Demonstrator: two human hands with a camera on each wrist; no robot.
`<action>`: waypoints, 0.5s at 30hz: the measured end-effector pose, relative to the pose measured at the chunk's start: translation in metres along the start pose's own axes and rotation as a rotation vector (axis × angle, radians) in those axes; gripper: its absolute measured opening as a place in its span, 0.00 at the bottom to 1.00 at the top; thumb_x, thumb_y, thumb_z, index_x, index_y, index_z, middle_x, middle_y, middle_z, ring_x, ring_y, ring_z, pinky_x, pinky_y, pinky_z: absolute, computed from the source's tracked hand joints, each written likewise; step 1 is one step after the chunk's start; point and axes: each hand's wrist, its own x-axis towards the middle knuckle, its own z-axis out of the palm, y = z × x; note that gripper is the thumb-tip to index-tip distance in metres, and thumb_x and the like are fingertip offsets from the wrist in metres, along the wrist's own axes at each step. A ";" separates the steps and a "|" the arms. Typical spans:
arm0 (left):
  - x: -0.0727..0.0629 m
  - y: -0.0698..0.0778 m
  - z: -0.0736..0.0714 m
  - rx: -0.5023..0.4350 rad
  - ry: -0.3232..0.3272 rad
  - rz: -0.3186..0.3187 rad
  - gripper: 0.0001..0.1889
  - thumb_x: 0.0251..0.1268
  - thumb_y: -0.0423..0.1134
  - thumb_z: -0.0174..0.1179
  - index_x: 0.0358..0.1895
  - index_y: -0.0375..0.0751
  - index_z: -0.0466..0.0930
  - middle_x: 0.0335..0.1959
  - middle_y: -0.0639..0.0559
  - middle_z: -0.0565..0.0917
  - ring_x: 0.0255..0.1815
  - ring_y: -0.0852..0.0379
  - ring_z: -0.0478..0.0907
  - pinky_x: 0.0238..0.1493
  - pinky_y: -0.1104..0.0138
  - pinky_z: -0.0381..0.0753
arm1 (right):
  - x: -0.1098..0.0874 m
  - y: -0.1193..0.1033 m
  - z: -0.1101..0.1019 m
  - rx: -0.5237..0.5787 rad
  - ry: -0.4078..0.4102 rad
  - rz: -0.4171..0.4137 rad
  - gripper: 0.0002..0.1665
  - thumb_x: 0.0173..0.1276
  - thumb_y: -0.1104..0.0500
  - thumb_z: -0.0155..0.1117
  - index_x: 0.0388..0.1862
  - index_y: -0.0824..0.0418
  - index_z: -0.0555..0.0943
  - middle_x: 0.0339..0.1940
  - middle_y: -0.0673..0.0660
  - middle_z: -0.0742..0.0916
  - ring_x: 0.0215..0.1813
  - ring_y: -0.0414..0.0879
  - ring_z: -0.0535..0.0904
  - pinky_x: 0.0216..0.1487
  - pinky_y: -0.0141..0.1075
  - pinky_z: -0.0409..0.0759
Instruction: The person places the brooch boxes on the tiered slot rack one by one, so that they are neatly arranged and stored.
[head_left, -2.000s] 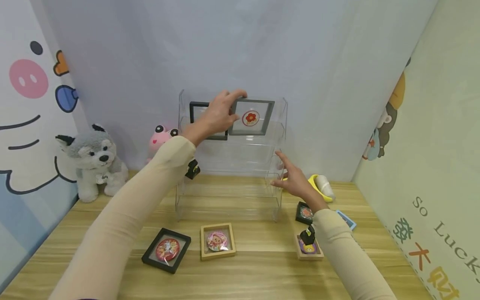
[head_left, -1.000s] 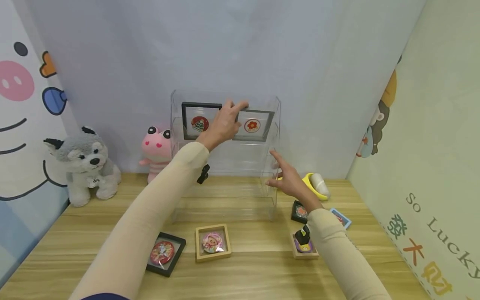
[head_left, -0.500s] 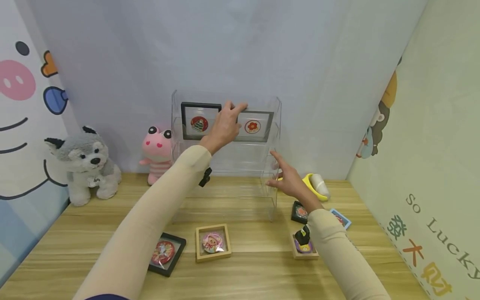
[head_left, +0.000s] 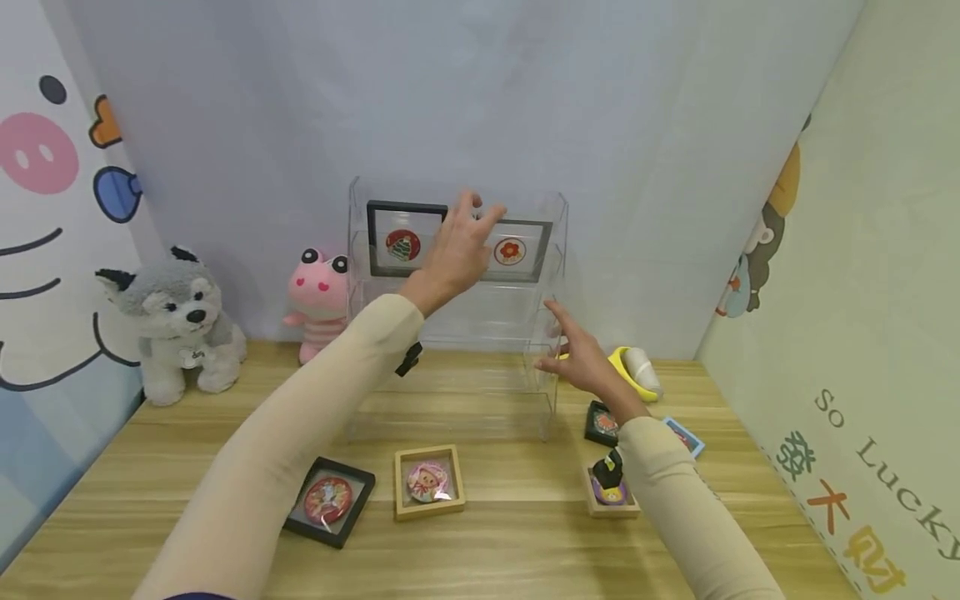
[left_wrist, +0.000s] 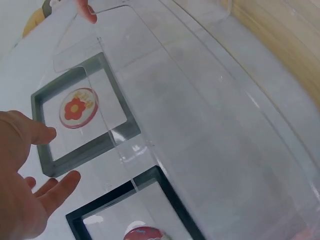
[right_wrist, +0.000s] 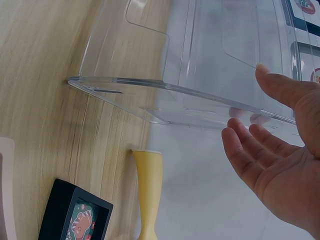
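Note:
A clear acrylic tiered rack (head_left: 480, 317) stands at the back of the table. On its top tier lean a black frame with a Christmas-tree badge (head_left: 402, 244) and a grey frame with a red flower badge (head_left: 510, 251), side by side. My left hand (head_left: 453, 254) is in front of where the two frames meet, fingers spread and off them; in the left wrist view the thumb and fingertips are apart beside the grey frame (left_wrist: 92, 146). My right hand (head_left: 588, 360) is at the rack's right side, its thumb and extended fingers on either side of the clear side panel (right_wrist: 200, 95).
On the table lie a black frame with a red badge (head_left: 328, 502), a wooden frame (head_left: 430, 481), another wooden frame (head_left: 611, 500), a small black frame (head_left: 602, 423) and a blue frame (head_left: 684, 437). Plush toys, a husky (head_left: 183, 325) and a pink frog (head_left: 318, 296), sit left.
The left hand has lowered the grey frame onto the top tier beside the black one, let go of it and spread its fingers. The right hand stays at the rack's side.

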 end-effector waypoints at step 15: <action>-0.085 -0.003 -0.024 -0.198 0.097 0.253 0.23 0.63 0.31 0.66 0.63 0.37 0.76 0.54 0.36 0.74 0.51 0.43 0.75 0.47 0.54 0.79 | 0.000 -0.002 0.000 0.002 0.006 0.000 0.57 0.64 0.63 0.72 0.82 0.54 0.47 0.63 0.73 0.75 0.52 0.66 0.83 0.42 0.47 0.85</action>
